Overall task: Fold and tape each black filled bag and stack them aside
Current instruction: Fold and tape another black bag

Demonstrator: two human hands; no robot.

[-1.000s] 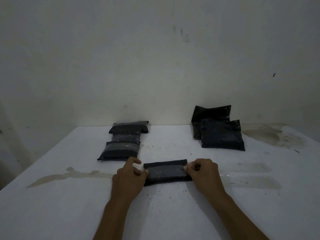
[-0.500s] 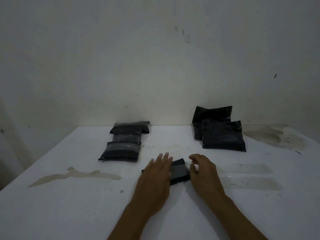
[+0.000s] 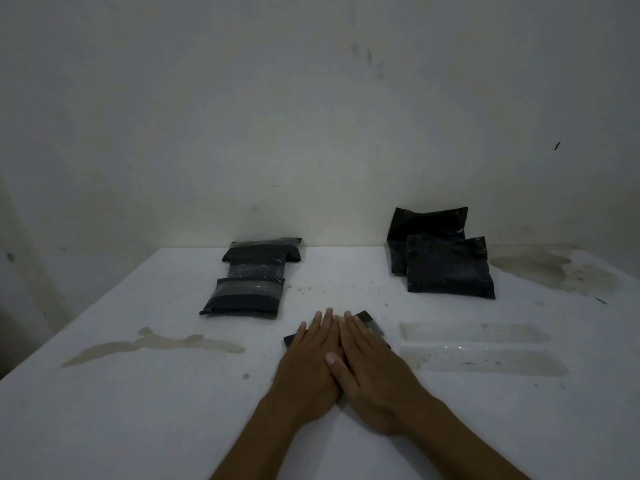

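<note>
With our left hand (image 3: pixel 310 362) and right hand (image 3: pixel 372 367) flat, fingers straight, gripping nothing, we press the tape down on the folded bag (image 3: pixel 369 322) at lower centre; next, we judge, comes moving it to the taped stack (image 3: pixel 251 278) at centre left.

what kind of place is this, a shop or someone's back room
Probably a bare back room used for hand packing, not a shop: a stained white table against a scuffed wall, taped black bags stacked left, untaped bags right, tape strips laid ready.
</note>
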